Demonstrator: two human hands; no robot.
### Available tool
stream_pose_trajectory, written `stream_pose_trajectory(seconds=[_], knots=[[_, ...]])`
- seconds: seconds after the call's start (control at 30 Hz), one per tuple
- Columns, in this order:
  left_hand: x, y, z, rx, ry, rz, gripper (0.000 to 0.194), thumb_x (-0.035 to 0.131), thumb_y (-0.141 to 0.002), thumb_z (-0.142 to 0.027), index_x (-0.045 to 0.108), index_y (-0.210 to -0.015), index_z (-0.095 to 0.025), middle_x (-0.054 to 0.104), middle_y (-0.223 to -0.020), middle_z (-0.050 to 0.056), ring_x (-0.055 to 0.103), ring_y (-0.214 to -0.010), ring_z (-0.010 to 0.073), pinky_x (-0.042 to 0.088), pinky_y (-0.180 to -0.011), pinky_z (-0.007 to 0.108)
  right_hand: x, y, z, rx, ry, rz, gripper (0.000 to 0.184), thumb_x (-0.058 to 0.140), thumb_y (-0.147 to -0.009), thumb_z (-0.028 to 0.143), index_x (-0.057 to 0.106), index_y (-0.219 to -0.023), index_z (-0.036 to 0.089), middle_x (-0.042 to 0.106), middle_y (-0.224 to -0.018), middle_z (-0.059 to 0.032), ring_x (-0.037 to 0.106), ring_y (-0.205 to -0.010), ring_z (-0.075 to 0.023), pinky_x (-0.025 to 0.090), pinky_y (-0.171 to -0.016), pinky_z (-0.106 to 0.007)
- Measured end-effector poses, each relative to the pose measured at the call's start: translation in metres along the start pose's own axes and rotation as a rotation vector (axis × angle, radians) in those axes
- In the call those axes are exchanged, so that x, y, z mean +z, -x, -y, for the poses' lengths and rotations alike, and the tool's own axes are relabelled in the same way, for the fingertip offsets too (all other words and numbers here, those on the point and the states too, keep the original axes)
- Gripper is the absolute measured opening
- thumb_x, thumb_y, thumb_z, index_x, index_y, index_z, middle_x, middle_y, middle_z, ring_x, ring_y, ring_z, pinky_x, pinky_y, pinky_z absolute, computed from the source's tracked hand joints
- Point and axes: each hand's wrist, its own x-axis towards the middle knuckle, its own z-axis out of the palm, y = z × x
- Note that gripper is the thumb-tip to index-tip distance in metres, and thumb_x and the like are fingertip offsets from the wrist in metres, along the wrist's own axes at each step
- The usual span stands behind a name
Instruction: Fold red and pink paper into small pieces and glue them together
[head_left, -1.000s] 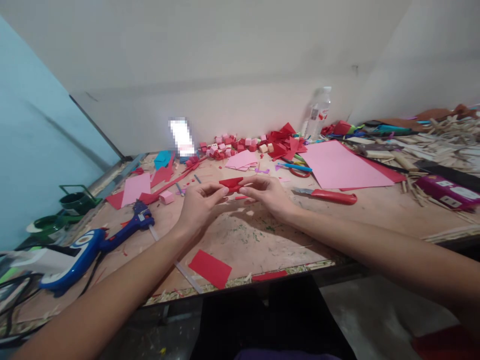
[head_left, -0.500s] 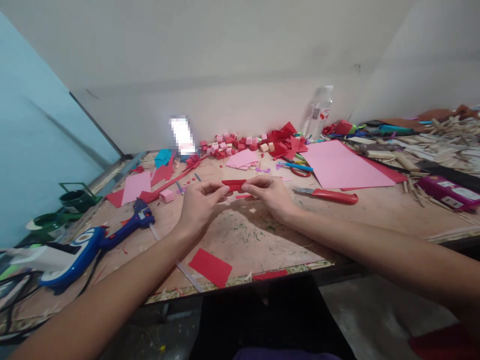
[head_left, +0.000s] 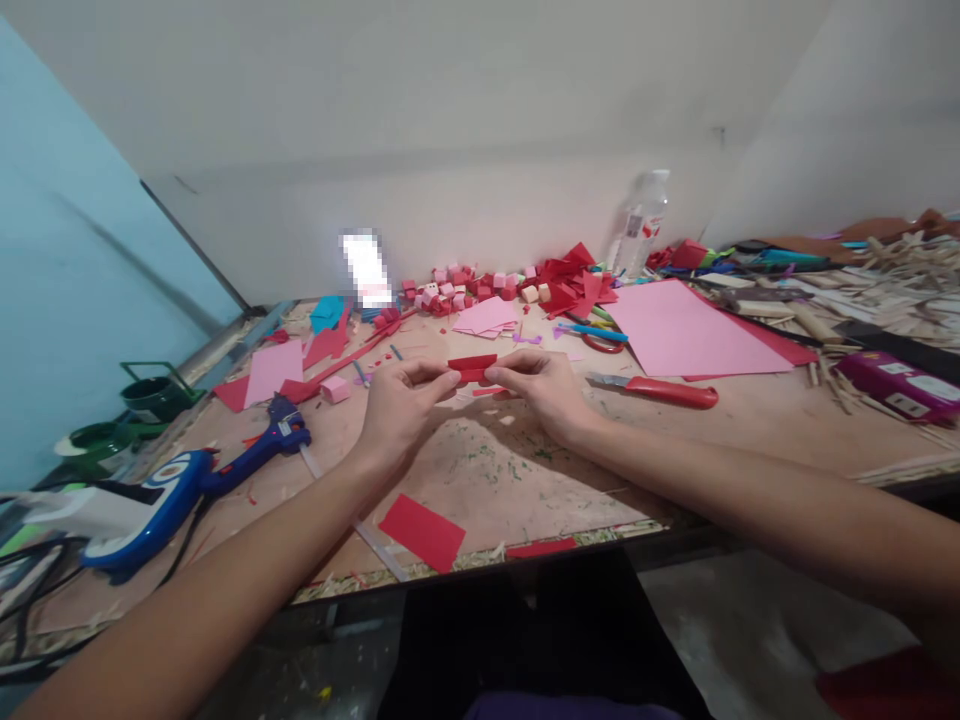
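Both my hands meet over the middle of the wooden worktable (head_left: 675, 450). My left hand (head_left: 401, 408) and my right hand (head_left: 544, 385) each pinch one end of a small folded red paper piece (head_left: 472, 367), held just above the table. The fingers of both hands are closed on it. A flat red paper rectangle (head_left: 421, 532) lies near the table's front edge, below my left hand.
A blue glue gun (head_left: 187, 480) lies at the left. A red-handled knife (head_left: 660, 392), scissors (head_left: 596, 338), a pink sheet (head_left: 686, 330) and a water bottle (head_left: 637, 225) are at the right. Small pink and red cubes (head_left: 465, 288) pile at the back. Wooden sticks (head_left: 877, 290) cover the far right.
The red paper piece has gone from a pointed, open fold to a flatter, narrower strip between my fingertips. Both hands stayed in nearly the same place.
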Motion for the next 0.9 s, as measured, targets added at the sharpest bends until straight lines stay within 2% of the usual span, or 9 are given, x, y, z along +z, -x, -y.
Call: stream_pose_trajectory(seconds=[0.13, 0.33, 0.57, 0.77, 0.9], knots=[[0.0005, 0.0013, -0.0002, -0.004, 0.026, 0.006, 0.014, 0.083, -0.073, -0.030, 0.077, -0.076, -0.017, 0.077, -0.077, 0.005, 0.073, -0.076, 0.0203, 0.059, -0.073, 0.030, 0.0004, 0.0001, -0.0010, -0.013, -0.007, -0.006, 0.016, 0.085, -0.069, 0.032, 0.077, -0.072, 0.019, 0.075, -0.074, -0.0036, 0.071, -0.072, -0.0191, 0.061, -0.070, -0.035], [0.0015, 0.0003, -0.0011, 0.030, -0.006, -0.014, 0.012, 0.082, -0.071, -0.027, 0.076, -0.071, -0.016, 0.074, -0.071, 0.003, 0.070, -0.071, 0.0185, 0.057, -0.068, 0.028, 0.0016, 0.0008, -0.0002, -0.033, -0.042, -0.021, 0.017, 0.084, -0.067, 0.030, 0.071, -0.072, 0.020, 0.073, -0.071, -0.0018, 0.070, -0.070, -0.0185, 0.059, -0.067, -0.034], [0.0000, -0.0016, -0.0002, 0.020, 0.045, 0.011, 0.013, 0.083, -0.072, -0.030, 0.078, -0.074, -0.017, 0.078, -0.077, 0.005, 0.075, -0.078, 0.0212, 0.060, -0.078, 0.032, 0.0010, 0.0021, 0.0018, -0.060, -0.038, -0.014, 0.020, 0.083, -0.068, 0.031, 0.068, -0.074, 0.021, 0.072, -0.071, -0.0014, 0.071, -0.070, -0.0189, 0.058, -0.064, -0.032], [-0.0036, -0.0034, 0.0003, -0.049, 0.017, 0.075, 0.021, 0.084, -0.070, -0.035, 0.078, -0.074, -0.016, 0.078, -0.076, 0.008, 0.073, -0.069, 0.0217, 0.058, -0.065, 0.031, -0.0022, 0.0013, 0.0029, -0.066, -0.018, -0.040, 0.021, 0.083, -0.069, 0.033, 0.066, -0.075, 0.021, 0.070, -0.071, -0.0009, 0.072, -0.073, -0.0195, 0.060, -0.066, -0.033], [-0.0049, -0.0055, 0.0051, -0.042, 0.031, 0.095, 0.021, 0.086, -0.067, -0.033, 0.077, -0.076, -0.016, 0.077, -0.073, 0.006, 0.072, -0.068, 0.0200, 0.058, -0.066, 0.030, -0.0018, 0.0006, 0.0023, -0.080, -0.019, -0.049, 0.021, 0.082, -0.070, 0.032, 0.065, -0.075, 0.021, 0.069, -0.070, -0.0006, 0.072, -0.072, -0.0193, 0.059, -0.066, -0.033]])
